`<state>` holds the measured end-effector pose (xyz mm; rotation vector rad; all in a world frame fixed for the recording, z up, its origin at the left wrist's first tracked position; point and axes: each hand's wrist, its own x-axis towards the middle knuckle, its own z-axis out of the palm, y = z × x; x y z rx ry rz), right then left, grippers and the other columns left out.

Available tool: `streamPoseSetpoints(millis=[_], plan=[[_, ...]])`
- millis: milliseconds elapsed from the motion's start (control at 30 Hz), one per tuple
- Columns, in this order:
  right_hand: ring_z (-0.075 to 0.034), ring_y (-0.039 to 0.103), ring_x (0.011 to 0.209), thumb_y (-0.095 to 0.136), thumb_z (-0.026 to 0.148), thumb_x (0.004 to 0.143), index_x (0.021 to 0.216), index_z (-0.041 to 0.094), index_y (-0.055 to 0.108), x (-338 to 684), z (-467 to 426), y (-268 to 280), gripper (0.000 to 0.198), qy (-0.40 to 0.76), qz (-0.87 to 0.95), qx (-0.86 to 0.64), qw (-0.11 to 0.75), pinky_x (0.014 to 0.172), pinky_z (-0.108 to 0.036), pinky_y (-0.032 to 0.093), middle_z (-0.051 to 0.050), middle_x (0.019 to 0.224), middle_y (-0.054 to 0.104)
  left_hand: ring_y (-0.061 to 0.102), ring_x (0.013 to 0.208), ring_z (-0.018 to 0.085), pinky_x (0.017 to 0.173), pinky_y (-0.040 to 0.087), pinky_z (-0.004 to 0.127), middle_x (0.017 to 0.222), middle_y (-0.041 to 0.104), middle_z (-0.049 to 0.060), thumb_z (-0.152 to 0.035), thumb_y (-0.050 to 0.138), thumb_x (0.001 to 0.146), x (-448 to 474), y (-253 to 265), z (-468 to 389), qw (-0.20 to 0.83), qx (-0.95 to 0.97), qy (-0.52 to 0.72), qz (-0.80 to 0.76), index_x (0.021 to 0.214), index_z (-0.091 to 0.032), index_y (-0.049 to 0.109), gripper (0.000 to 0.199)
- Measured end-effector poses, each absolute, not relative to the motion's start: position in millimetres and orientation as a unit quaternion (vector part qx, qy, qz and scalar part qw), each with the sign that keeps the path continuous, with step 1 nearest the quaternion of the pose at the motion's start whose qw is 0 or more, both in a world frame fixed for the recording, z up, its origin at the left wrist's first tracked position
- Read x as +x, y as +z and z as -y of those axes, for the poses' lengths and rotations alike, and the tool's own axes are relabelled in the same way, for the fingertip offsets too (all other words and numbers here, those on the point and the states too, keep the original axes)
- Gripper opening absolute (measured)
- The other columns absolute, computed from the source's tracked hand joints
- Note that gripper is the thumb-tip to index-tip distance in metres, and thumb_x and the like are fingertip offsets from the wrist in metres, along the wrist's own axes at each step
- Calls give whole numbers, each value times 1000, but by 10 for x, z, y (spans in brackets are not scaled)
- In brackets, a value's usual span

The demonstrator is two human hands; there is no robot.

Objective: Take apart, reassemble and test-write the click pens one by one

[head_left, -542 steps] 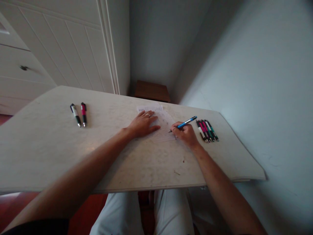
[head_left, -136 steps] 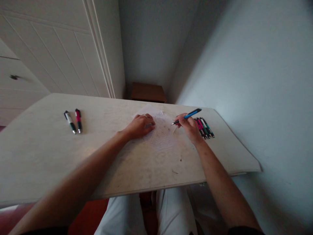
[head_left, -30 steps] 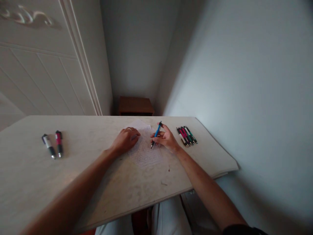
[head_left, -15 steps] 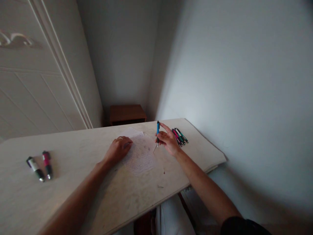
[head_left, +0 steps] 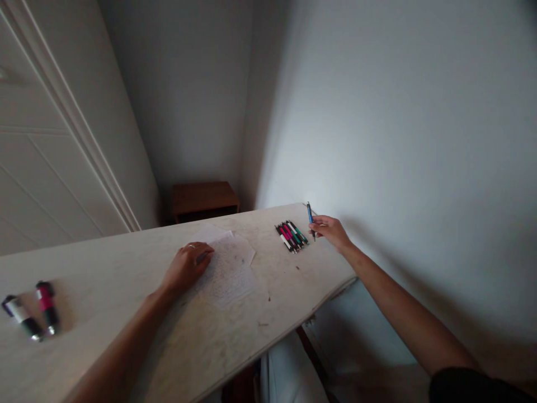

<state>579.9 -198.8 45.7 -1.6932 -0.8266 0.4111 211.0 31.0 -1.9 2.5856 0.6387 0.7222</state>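
My right hand [head_left: 330, 230] pinches a blue pen [head_left: 310, 218] near its lower end. The pen stands nearly upright above the table's far right corner, just right of a row of pens. That row [head_left: 291, 236] holds several pens side by side, with white, pink and green barrels. My left hand [head_left: 189, 264], with a ring on one finger, rests on the left part of some scribbled white paper sheets [head_left: 232, 268]. Its fingers are loosely bent and apart, with no held object visible.
At the left of the pale table [head_left: 113, 263] lie a white pen [head_left: 24, 319] and a pink pen [head_left: 47, 307], both blurred. A brown wooden stand [head_left: 205, 196] is behind the table. The wall [head_left: 377, 140] runs close along the right side.
My right hand has carried the blue pen rightward, from beside the paper to beyond the pen row. My left hand stays on the paper. The view has turned right.
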Motion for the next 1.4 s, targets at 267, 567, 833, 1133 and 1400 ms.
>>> streamPoseSetpoints(millis=[267,567,833,1133,1400], plan=[[-16,68,66,69,16,72,90,11,76,6221,1789,273,20,126,380,-875,273,58,-21,49,-5,67,73,67,93,24,89,51,37,97,73,7,-31,45,85,2096,-36,-321,197,916,263,-232,88,-23,70,26],[-16,68,67,69,13,69,84,15,78,6317,1546,64,17,116,399,-880,230,60,-20,47,-3,71,75,66,90,24,87,50,37,94,73,8,-36,46,84,2104,-32,-337,231,906,257,-246,89,-19,71,31],[-14,65,61,69,16,72,80,15,78,6301,1574,63,12,103,400,-881,230,56,-20,45,-3,70,75,66,90,25,88,50,37,93,73,7,-35,48,81,2110,-34,-333,237,901,267,-246,88,-21,72,29],[-12,59,48,65,20,74,73,15,76,6282,1632,52,13,101,400,-882,229,49,-20,41,0,53,67,67,88,24,86,50,36,92,73,7,-34,48,82,2109,-54,-349,237,901,273,-241,87,-21,71,27],[-13,63,55,60,14,74,78,14,74,6303,1607,36,14,103,413,-873,237,53,-19,45,-3,63,71,67,86,25,84,52,38,90,73,8,-36,49,83,2103,-58,-346,240,896,286,-240,86,-21,72,28]])
